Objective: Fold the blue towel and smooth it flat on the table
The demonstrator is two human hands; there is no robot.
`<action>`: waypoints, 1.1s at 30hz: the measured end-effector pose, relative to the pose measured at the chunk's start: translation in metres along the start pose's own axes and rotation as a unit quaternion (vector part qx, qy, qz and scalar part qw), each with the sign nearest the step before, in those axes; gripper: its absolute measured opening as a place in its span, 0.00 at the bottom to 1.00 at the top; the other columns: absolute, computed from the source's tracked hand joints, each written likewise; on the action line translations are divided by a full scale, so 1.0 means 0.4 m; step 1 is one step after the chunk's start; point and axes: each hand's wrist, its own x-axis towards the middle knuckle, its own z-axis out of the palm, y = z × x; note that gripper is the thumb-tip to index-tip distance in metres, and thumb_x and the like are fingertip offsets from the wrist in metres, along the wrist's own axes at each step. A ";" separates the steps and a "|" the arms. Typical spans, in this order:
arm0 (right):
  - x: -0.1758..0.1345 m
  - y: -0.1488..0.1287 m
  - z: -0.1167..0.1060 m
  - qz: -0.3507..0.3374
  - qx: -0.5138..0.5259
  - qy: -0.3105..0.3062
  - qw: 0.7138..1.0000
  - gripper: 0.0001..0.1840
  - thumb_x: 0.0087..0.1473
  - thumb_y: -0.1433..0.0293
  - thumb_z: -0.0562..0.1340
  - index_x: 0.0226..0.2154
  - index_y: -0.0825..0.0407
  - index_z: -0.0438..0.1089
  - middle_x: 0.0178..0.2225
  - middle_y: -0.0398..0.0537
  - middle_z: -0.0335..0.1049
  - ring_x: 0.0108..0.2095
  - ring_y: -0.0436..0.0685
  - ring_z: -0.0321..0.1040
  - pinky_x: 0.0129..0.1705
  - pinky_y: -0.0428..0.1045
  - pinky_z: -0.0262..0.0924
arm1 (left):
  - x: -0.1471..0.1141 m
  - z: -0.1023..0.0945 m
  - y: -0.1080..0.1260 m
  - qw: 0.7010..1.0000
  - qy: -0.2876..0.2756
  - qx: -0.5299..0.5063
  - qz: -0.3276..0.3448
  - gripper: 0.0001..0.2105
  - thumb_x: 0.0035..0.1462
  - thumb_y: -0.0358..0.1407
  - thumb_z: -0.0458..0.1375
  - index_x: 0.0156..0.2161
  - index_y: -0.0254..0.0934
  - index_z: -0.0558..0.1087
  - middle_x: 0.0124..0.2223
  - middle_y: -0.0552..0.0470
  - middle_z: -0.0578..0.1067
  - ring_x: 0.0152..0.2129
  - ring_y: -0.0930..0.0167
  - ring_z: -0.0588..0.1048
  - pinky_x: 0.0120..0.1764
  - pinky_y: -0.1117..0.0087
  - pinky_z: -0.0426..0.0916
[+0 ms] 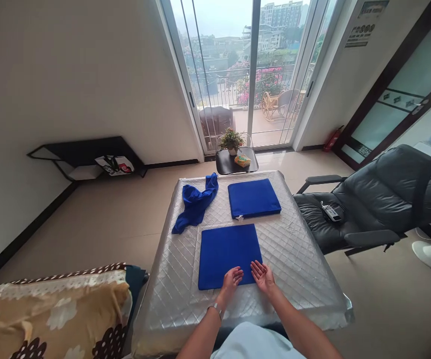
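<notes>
Flat on the table in front of me lies a square blue cushion (230,252). My left hand (232,278) is over its near edge, palm turned up and inward, fingers stretched out with nothing in them. At the cushion's near right corner my right hand (262,275) is likewise open, palm up and bare. Whether either hand touches the fabric I cannot tell. Behind it sits a second, thicker blue cushion (254,198) with a small white tag at its front edge. A crumpled blue cloth (197,203) lies at the far left of the table.
A silver quilted cover (290,259) spans the table. Beyond it stands a black chair (222,163) with a potted plant (231,140) and a yellow packet (242,160). A black recliner (379,199) is at the right, a patterned bed (54,314) at the left.
</notes>
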 end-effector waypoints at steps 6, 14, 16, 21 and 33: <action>0.012 0.003 -0.009 0.001 0.052 0.007 0.999 0.15 0.59 0.67 0.55 0.43 0.54 0.74 0.39 0.54 0.80 0.43 0.57 0.77 0.46 0.51 0.71 | 0.047 0.144 -0.042 0.984 -0.045 -0.165 -0.047 0.12 0.57 0.36 0.54 0.41 0.31 0.76 0.48 0.35 0.78 0.47 0.63 0.78 0.47 0.64 0.75; 0.015 0.010 -0.008 -0.006 0.064 0.021 0.998 0.17 0.58 0.69 0.53 0.43 0.55 0.74 0.41 0.56 0.79 0.47 0.58 0.76 0.48 0.53 0.71 | 0.058 0.021 -0.011 0.971 -0.032 -0.236 -0.010 0.19 0.54 0.39 0.52 0.46 0.31 0.77 0.55 0.34 0.75 0.58 0.59 0.70 0.54 0.57 0.71; 0.012 0.010 -0.007 -0.009 0.064 0.024 0.998 0.17 0.58 0.68 0.53 0.43 0.55 0.74 0.43 0.56 0.79 0.48 0.58 0.75 0.48 0.54 0.71 | 0.048 -0.053 0.019 0.970 -0.017 -0.243 0.023 0.21 0.55 0.41 0.50 0.48 0.34 0.77 0.59 0.37 0.72 0.61 0.60 0.66 0.56 0.55 0.69; 0.012 0.007 0.005 -0.015 0.071 0.040 0.997 0.17 0.58 0.68 0.53 0.43 0.55 0.74 0.41 0.55 0.80 0.47 0.57 0.76 0.48 0.53 0.71 | 0.018 -0.251 0.069 0.965 0.055 -0.210 0.144 0.25 0.56 0.45 0.46 0.50 0.34 0.76 0.64 0.39 0.67 0.63 0.59 0.62 0.57 0.52 0.67; 0.029 0.009 0.045 -0.065 0.118 0.049 0.990 0.17 0.52 0.72 0.51 0.36 0.53 0.75 0.39 0.52 0.80 0.50 0.54 0.74 0.51 0.51 0.70 | -0.001 -0.279 0.091 0.948 0.127 -0.257 0.137 0.21 0.56 0.40 0.45 0.44 0.36 0.78 0.53 0.40 0.77 0.60 0.61 0.68 0.54 0.57 0.71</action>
